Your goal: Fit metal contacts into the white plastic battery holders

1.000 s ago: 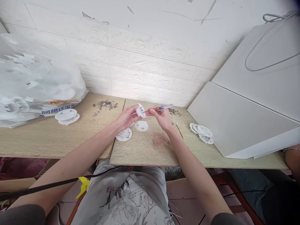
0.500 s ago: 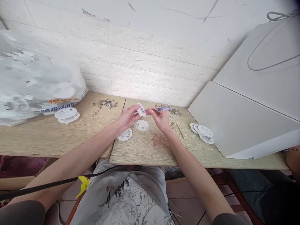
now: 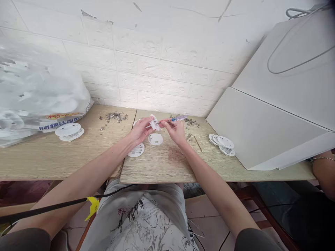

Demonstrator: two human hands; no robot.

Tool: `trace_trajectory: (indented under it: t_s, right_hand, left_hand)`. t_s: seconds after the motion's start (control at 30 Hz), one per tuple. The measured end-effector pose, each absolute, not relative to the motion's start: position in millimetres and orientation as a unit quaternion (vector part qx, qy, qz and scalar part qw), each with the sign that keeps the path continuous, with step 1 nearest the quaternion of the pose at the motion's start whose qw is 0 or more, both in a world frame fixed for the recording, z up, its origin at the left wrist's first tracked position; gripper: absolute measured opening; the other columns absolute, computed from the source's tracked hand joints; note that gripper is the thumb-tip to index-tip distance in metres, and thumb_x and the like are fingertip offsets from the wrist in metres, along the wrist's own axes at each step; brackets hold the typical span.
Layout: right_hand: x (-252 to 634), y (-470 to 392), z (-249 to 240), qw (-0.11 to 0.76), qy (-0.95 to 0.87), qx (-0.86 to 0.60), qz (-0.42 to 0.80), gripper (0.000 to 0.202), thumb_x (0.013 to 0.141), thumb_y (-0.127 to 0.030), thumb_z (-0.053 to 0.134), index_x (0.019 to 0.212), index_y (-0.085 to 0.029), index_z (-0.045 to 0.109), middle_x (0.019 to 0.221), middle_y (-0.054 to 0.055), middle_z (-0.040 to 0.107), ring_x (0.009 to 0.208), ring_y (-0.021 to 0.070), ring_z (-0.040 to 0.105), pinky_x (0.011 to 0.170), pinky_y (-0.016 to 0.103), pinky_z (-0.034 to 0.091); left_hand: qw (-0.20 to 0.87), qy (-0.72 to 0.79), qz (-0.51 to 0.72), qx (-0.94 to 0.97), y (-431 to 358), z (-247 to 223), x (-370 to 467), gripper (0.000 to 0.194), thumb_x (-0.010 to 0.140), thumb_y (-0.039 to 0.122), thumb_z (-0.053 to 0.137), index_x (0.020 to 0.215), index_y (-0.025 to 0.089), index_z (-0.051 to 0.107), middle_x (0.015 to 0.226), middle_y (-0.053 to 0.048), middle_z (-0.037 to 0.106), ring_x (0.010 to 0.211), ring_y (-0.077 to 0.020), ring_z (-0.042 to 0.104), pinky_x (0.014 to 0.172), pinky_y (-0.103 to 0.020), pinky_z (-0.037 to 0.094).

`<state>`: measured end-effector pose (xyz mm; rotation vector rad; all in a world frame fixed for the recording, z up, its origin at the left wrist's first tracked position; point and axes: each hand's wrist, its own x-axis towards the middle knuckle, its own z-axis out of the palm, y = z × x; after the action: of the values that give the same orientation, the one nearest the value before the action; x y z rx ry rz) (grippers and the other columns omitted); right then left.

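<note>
Between the fingers of my left hand (image 3: 140, 131) is a white round plastic cover (image 3: 154, 123), tilted up on its edge above the table. My right hand (image 3: 175, 131) is closed on a screwdriver (image 3: 179, 118) with a clear purple-blue handle. Its shaft points left to the cover; whether the tip touches it I cannot tell. Below my hands another white disc (image 3: 155, 139) lies flat. A further white cover with compartments (image 3: 136, 150) lies at the table seam, partly behind my left wrist.
Small metal parts (image 3: 117, 116) lie in a pile at the back left, with more metal parts (image 3: 192, 122) behind my right hand. A thin stick (image 3: 198, 143), stacked white covers (image 3: 222, 142), a large white cabinet (image 3: 274, 129) and a person's arm (image 3: 324, 170) are to the right. A stuffed plastic bag (image 3: 44, 94) stands left.
The view has shifted slightly to the right. The cover in my left hand is turned more edge-on, and both hands keep their hold.
</note>
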<state>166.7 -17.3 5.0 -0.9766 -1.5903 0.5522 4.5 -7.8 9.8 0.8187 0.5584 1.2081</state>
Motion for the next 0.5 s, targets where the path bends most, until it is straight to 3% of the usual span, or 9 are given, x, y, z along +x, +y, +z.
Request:
trace_trajectory:
  t_s: [0.23, 0.37, 0.5]
  right_hand:
    - [173.7, -10.6, 13.2, 0.628, -0.554, -0.306, 0.453, 0.032, 0.067, -0.047, 0.075, 0.082, -0.019, 0.067, 0.094, 0.004, 0.07, 0.066, 0.0125, 0.062, 0.072, 0.032, 0.057]
    - [173.9, -11.2, 11.2, 0.613, -0.55, -0.33, 0.461, 0.032, 0.068, -0.045, 0.074, 0.086, -0.019, 0.064, 0.082, 0.002, 0.067, 0.066, 0.0115, 0.06, 0.07, 0.03, 0.055]
    - [166.9, -12.2, 3.7, 0.552, -0.61, -0.403, 0.401, 0.031, 0.076, -0.045, 0.066, 0.09, -0.017, 0.063, 0.085, 0.004, 0.066, 0.066, 0.0111, 0.059, 0.065, 0.027, 0.052]
  left_hand:
    - [0.725, 0.228, 0.539, 0.364, -4.1, 15.0, -0.3, 0.018, 0.075, 0.028, 0.068, 0.085, 0.015, 0.062, 0.086, -0.005, 0.067, 0.081, -0.0141, 0.063, 0.07, -0.024, 0.054]
    - [0.717, 0.243, 0.544, 0.361, -2.3, 14.9, -3.3, 0.015, 0.074, 0.026, 0.066, 0.084, 0.015, 0.062, 0.085, -0.003, 0.067, 0.076, -0.0109, 0.061, 0.06, -0.019, 0.049]
    - [0.681, 0.251, 0.536, 0.43, -3.7, 9.7, -2.4, 0.028, 0.068, 0.019, 0.067, 0.094, 0.015, 0.063, 0.092, -0.004, 0.067, 0.082, -0.0133, 0.061, 0.07, -0.023, 0.051]
